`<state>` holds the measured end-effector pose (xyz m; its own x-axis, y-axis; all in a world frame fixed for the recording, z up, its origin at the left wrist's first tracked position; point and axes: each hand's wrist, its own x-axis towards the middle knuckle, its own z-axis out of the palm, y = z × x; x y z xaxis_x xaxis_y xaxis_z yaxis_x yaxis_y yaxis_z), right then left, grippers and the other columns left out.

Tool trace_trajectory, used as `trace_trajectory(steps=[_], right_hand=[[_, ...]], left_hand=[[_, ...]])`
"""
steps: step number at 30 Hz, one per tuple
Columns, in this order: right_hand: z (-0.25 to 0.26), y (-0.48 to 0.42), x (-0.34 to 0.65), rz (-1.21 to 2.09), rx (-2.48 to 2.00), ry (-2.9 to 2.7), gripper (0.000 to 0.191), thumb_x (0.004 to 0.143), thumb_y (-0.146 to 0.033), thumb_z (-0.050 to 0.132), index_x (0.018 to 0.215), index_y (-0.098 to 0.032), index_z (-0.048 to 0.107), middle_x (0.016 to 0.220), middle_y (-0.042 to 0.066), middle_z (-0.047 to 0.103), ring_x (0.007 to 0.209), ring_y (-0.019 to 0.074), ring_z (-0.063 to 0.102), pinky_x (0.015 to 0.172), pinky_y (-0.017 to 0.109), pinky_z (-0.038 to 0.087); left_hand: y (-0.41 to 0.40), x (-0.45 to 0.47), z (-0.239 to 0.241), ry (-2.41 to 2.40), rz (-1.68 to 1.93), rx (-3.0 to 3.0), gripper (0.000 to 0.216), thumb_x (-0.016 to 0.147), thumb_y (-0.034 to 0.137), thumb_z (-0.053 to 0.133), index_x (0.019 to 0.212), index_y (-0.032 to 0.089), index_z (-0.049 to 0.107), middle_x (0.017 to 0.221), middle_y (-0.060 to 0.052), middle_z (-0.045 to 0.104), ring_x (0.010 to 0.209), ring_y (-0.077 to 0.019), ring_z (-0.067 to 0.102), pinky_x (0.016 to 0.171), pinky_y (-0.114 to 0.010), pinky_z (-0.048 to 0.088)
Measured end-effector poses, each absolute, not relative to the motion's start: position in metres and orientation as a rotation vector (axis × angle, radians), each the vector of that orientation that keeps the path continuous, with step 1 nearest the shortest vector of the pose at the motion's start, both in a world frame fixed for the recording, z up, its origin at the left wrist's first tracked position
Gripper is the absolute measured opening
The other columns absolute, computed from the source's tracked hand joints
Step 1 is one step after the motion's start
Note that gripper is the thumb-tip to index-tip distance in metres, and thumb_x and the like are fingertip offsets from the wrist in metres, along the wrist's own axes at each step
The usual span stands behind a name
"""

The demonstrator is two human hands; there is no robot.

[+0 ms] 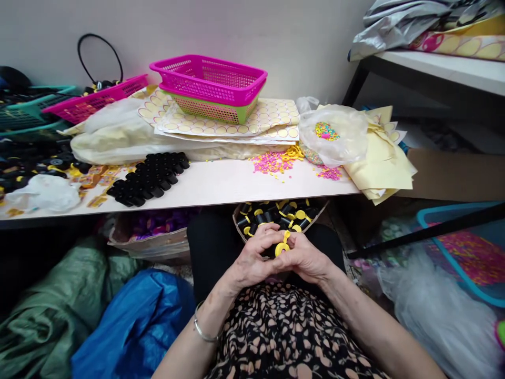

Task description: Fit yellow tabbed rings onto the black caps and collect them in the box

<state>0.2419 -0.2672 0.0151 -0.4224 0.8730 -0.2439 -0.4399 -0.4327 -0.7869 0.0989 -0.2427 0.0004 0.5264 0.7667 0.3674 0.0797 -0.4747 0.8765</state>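
Note:
Both my hands meet over my lap, below the table edge. My left hand point(252, 258) is closed with its fingers curled round a small black piece that is mostly hidden. My right hand point(305, 258) pinches a small yellow cap point(281, 247) against the left hand's fingers. Just beyond them a cardboard box point(239, 221) on my lap holds several black-and-yellow capped pieces point(282, 215). A silver bangle point(201, 330) sits on my left wrist.
On the white table point(224, 184) lie a cluster of black caps point(150, 179), pink and yellow beads point(272, 162), a clear bag of beads point(333, 134), stacked pink and green baskets point(211, 87) and sticker sheets point(272, 118). Blue and green bags point(134, 326) lie at my left, a teal tray point(465, 252) at my right.

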Motion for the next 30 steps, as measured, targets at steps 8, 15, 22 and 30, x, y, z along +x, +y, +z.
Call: trace_trajectory(steps=[8,15,22,30], right_hand=[[0.026,-0.287,0.234,1.768,-0.796,-0.803,0.03,0.05,-0.015,0.073,0.079,-0.015,0.066,0.075,0.0,0.059,0.068,0.0129,0.052,0.061,0.024,0.042],[0.017,-0.289,0.233,1.727,-0.864,-0.742,0.032,0.047,-0.013,0.075,0.078,-0.016,0.066,0.075,0.0,0.06,0.066,0.0124,0.051,0.062,0.024,0.042],[0.011,-0.289,0.236,1.763,-0.776,-0.759,0.048,0.055,-0.019,0.076,0.1,-0.019,0.061,0.089,0.002,0.062,0.078,0.0149,0.056,0.073,0.027,0.045],[0.008,-0.286,0.238,1.559,-0.656,-0.713,0.046,0.06,-0.034,0.077,0.101,-0.022,0.059,0.108,0.004,0.055,0.095,0.0178,0.052,0.084,0.03,0.044]], left_hand=[[-0.259,0.112,0.01,0.588,1.152,1.895,0.029,0.061,0.016,0.071,0.089,0.016,0.066,0.088,-0.008,0.066,0.101,-0.0248,0.055,0.089,-0.039,0.047],[-0.262,0.112,-0.002,0.739,1.114,1.849,0.058,0.056,0.015,0.068,0.113,0.016,0.055,0.112,-0.011,0.059,0.104,-0.0235,0.055,0.091,-0.036,0.047],[-0.26,0.107,0.005,0.66,0.956,1.746,0.062,0.061,0.013,0.069,0.119,0.017,0.047,0.096,-0.007,0.064,0.101,-0.021,0.057,0.094,-0.034,0.045],[-0.263,0.119,0.002,0.916,1.315,1.75,0.055,0.062,0.019,0.072,0.113,0.019,0.052,0.123,-0.011,0.044,0.118,-0.026,0.043,0.099,-0.04,0.039]])
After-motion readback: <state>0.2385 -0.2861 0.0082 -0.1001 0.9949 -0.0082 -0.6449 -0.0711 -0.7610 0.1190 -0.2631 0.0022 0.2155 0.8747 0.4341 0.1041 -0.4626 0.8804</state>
